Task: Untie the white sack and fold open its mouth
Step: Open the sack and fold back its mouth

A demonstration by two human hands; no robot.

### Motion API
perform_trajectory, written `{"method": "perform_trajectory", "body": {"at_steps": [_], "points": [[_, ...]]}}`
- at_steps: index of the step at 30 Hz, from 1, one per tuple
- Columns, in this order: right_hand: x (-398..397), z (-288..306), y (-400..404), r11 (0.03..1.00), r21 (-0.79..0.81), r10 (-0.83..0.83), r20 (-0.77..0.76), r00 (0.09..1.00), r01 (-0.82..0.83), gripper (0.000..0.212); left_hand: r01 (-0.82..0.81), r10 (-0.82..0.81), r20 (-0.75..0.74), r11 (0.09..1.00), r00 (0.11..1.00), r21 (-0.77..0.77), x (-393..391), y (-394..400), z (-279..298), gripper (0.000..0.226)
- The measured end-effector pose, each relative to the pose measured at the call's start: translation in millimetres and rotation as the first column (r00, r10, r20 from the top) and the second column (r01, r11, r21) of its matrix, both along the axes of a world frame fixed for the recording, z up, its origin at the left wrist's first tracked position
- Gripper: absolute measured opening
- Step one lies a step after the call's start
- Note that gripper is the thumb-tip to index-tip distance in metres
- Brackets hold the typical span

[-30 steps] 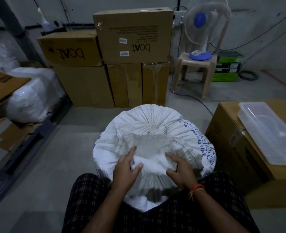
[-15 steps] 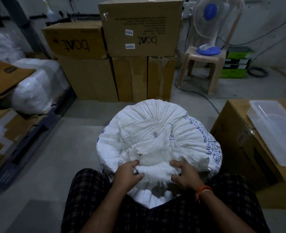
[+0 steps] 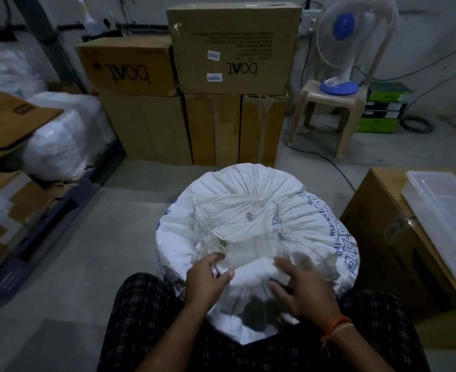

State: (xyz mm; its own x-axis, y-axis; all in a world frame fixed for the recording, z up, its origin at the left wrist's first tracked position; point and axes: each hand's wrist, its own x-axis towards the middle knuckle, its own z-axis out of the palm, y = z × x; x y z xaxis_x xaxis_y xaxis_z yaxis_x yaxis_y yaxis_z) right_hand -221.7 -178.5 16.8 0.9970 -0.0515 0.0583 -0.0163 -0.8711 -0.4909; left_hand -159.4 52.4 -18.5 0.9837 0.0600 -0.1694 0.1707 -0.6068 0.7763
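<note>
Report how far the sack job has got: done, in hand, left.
Done: no tie shows on the white sack, and its near rim lies loose and crumpled. In hand: the left hand pinches that loose fabric; the right hand lies spread on it alongside. Left: the far fabric is still pleated over the top and covers the contents, so the mouth is not folded open.

Crinkled matt woven-plastic sack [image 3: 256, 210] — plain brown cardboard boxes [image 3: 232, 47]
</note>
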Motion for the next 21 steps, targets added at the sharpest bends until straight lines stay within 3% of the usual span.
{"method": "perform_trajectory", "body": {"at_steps": [6,9,11,13,15,17,19,21], "points": [[16.2,41.5,-5.1,0.99,0.141,-0.052,0.288,0.956,0.011,0.034,-0.003,0.003,0.027,1.0,1.0,-0.012,1.1,-0.6,1.7,0.044],[38.6,54.9,-6.8,0.984,0.175,-0.094,0.345,0.934,0.034,0.03,0.006,-0.007,0.045,1.0,0.999,0.006,1.0,-1.2,1.1,0.045],[58.9,58.5,-10.2,0.984,0.155,-0.127,0.229,0.965,0.093,0.031,0.013,-0.015,0.063,1.0,0.998,0.023,0.5,-1.8,1.4,0.046],[77.7,65.2,-13.1,0.952,0.246,-0.178,-0.04,0.983,0.183,0.038,0.022,-0.024,0.08,0.999,0.996,0.033,-0.7,-2.4,2.4,0.046],[89.8,70.7,-10.7,0.778,0.538,-0.128,-0.37,0.92,0.324,0.043,0.031,-0.034,0.094,0.999,0.995,0.037,-2.4,-2.4,3.8,0.046],[94.5,67.2,-9.5,0.632,0.615,-0.046,-0.578,0.815,0.472,0.045,0.037,-0.04,0.107,0.999,0.993,0.036,-4.0,-2.1,4.2,0.047],[95.3,58.1,-9.6,0.615,0.601,-0.014,-0.639,0.769,0.511,0.053,0.042,-0.046,0.12,0.998,0.992,0.039,-5.7,-1.4,4.5,0.048],[95.7,48.0,-10.5,0.529,0.68,-0.011,-0.592,0.806,0.508,0.06,0.039,-0.043,0.131,0.999,0.99,0.036,-7.1,-1.0,6.0,0.048]]}}
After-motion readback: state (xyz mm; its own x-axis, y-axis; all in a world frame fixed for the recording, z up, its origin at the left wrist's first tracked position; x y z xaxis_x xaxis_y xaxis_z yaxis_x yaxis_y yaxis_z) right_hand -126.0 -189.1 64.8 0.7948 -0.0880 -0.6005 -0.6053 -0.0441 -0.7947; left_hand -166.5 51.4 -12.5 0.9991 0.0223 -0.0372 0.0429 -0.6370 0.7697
